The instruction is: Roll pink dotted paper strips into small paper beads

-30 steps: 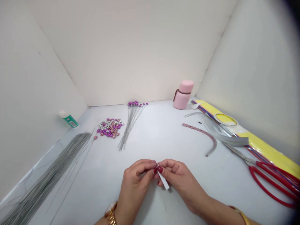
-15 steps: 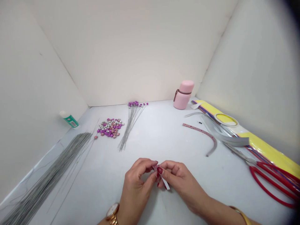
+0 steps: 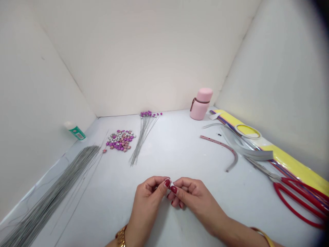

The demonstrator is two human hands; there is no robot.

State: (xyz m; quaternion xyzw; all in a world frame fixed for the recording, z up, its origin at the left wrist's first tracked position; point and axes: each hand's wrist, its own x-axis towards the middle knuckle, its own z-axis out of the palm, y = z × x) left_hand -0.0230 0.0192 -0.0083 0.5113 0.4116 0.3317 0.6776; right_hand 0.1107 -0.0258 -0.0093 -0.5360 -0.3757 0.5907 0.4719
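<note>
Near the front middle of the table, my left hand (image 3: pixel 151 195) and my right hand (image 3: pixel 194 195) meet at the fingertips. Between the pinched thumbs and fingers is a small paper strip (image 3: pixel 171 184), of which only a pale bit shows; the rest is hidden by the fingers. Beyond them, to the left, lies a pile of small purple, silver and pink folded stars (image 3: pixel 120 140). A bunch of thin wires with purple stars on the tips (image 3: pixel 144 133) lies beside the pile. A curved pink strip (image 3: pixel 221 144) rests to the right.
Many grey wires (image 3: pixel 59 188) lie at the left, near a green and white glue tube (image 3: pixel 77 132). A pink flask (image 3: pixel 201 104) stands at the back. Red-handled scissors (image 3: pixel 295 195), a tape roll (image 3: pixel 247 131) and yellow sheets (image 3: pixel 295 164) lie at the right.
The white tail of the strip that stuck out below the fingers no longer shows. My left thumb has moved up, and its nail now faces the camera.
</note>
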